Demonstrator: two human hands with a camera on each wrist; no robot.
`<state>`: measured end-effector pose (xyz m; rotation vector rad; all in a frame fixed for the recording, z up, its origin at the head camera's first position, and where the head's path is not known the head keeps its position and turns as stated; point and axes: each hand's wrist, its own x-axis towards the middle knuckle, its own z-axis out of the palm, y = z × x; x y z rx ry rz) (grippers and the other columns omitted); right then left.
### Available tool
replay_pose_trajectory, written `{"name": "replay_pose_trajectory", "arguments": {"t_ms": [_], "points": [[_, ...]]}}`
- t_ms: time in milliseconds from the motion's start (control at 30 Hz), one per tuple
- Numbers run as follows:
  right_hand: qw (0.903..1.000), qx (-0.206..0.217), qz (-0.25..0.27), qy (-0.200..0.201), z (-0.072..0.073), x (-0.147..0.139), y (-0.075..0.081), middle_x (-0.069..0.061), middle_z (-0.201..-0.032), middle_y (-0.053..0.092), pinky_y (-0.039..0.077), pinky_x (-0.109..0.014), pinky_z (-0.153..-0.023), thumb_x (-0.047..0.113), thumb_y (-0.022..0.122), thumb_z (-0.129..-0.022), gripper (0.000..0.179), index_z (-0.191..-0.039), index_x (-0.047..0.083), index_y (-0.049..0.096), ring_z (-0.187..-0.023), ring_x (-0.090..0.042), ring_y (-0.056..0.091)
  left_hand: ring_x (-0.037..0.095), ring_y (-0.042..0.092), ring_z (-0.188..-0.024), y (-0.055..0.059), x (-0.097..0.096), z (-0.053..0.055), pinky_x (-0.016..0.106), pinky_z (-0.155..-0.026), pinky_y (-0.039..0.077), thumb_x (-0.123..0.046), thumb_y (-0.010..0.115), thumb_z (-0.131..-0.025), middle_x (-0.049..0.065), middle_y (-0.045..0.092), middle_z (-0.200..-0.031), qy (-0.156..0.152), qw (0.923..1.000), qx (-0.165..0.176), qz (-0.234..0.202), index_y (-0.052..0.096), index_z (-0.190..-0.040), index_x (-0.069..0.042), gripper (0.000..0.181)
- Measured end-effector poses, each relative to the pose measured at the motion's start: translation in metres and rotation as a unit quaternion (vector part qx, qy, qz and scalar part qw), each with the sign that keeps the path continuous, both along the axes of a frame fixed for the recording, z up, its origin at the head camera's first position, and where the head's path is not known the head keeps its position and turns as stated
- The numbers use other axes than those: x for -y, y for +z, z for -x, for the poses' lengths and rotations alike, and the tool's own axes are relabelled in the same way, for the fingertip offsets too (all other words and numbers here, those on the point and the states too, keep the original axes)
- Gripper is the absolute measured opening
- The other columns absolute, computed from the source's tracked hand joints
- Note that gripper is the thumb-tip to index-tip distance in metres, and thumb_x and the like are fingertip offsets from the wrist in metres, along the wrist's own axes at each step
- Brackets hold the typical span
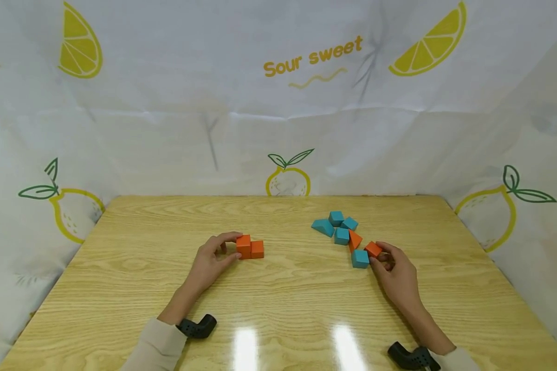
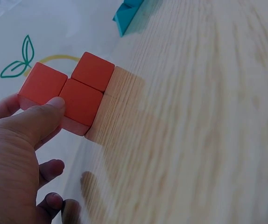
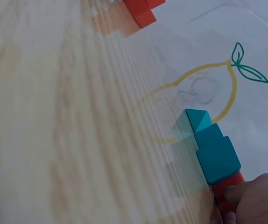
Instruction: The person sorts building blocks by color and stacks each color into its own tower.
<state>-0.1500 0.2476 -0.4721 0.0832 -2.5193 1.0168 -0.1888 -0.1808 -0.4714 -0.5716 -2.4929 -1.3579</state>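
- Stacking looks to be in hand: left hand pinches the upper orange cube, atop one of two lower orange cubes.
- Right hand pinches a separate orange cube, beside the front blue cube.
- Next move probably calls for lifting clear without nudging it.

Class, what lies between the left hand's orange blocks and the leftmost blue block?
Head view: only bare tabletop separates those orange blocks from that blue block.

On table: two-cube stack left of centre, single cube against its right side; block cluster farther right, wedge within. Cloth behind.
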Motion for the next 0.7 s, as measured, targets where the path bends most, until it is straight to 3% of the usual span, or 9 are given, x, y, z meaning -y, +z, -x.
{"name": "replay_pose_trajectory", "arguments": {"t_ms": [333, 700], "points": [[0.9998, -0.019, -0.002, -0.004, 0.0005, 0.001, -0.0009, -0.014, -0.097, 0.061, 0.04, -0.009, -0.065, -0.002, 0.068, -0.087, 0.041, -0.126, -0.002, 0.058, -0.079, -0.016, 0.056, 0.019, 0.046, -0.076, -0.0014, 0.0004, 0.0009, 0.031, -0.064, 0.037, -0.011, 0.077, -0.082, -0.009, 0.063, -0.103, -0.003, 1.0, -0.003, 0.002, 0.062, -0.126, -0.026, 0.049], [0.9975, -0.069, 0.014, -0.01, 0.0018, 0.0016, -0.0008, -0.017, -0.104, 0.058, 0.038, -0.005, -0.069, -0.006, 0.068, -0.085, 0.045, -0.128, -0.002, 0.056, -0.084, -0.008, 0.053, 0.018, 0.046, -0.077, -0.0018, 0.001, 0.0018, 0.032, -0.064, 0.036, -0.011, 0.077, -0.082, -0.008, 0.064, -0.105, -0.003, 0.9999, -0.01, -0.002, 0.062, -0.126, -0.026, 0.049]]}}
